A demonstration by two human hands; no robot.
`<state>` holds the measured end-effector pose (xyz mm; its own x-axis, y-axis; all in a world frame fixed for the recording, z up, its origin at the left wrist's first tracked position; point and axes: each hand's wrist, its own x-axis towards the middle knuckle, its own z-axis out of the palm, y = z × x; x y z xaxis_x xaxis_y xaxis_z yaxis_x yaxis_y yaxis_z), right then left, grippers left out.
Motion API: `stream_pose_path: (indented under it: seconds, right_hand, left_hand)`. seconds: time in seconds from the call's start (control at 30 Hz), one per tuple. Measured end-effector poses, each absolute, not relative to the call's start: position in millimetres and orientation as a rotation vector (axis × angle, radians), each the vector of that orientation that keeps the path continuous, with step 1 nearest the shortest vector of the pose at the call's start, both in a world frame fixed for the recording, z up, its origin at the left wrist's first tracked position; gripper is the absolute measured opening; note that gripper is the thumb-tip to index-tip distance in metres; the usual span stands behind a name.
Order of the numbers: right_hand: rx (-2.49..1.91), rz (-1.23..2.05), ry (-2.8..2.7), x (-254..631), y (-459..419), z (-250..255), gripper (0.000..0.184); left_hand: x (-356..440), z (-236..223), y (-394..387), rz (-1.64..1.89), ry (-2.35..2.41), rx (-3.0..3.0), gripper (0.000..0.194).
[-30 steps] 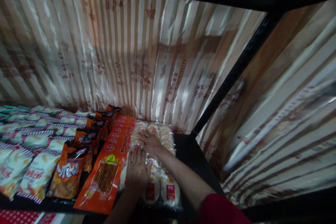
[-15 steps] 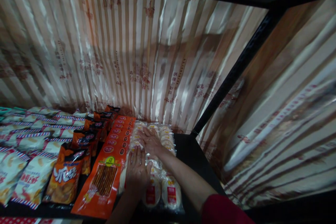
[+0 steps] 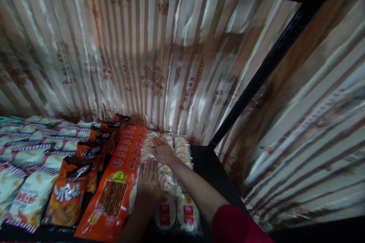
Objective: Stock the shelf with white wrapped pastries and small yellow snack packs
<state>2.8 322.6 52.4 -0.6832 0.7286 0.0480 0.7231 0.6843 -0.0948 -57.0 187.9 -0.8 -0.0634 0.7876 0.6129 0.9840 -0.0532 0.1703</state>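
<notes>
Clear packs of round pale rice cakes with red labels (image 3: 184, 209) lie in a row on a dark shelf (image 3: 209, 167). My left hand (image 3: 148, 188) lies flat on the near packs, fingers stretched out and close together. My right hand (image 3: 163, 150) rests flat on the packs farther back, fingers spread towards the rear. A red sleeve (image 3: 236, 228) covers my right upper arm.
Left of the rice cakes lies a row of long orange packs of brown sticks (image 3: 114, 193), then orange snack bags (image 3: 67, 197) and white bags with red-blue striped edges (image 3: 28, 193). A striped satin cloth (image 3: 142, 57) backs the shelf. A black post (image 3: 256, 83) stands at the right.
The view has shifted slightly, so the shelf goods sit lower and more to the left. Both hands stay flat on the rice cake packs, hardly moved.
</notes>
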Motion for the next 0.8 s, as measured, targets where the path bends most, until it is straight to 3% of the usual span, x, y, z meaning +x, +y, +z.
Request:
stream_pose_path:
  seconds: [0.47, 0.8]
  right_hand:
    - [-1.449, 0.158, -2.704, 2.2, 376.1, 57.6, 0.052]
    - [-1.453, 0.126, -2.744, -8.5, 401.3, 58.3, 0.038]
  left_hand:
    - [-54.8, 5.1, 187.7, -0.883, -1.839, -1.926, 0.041]
    - [-54.4, 5.6, 188.6, -0.864, -1.873, -1.954, 0.040]
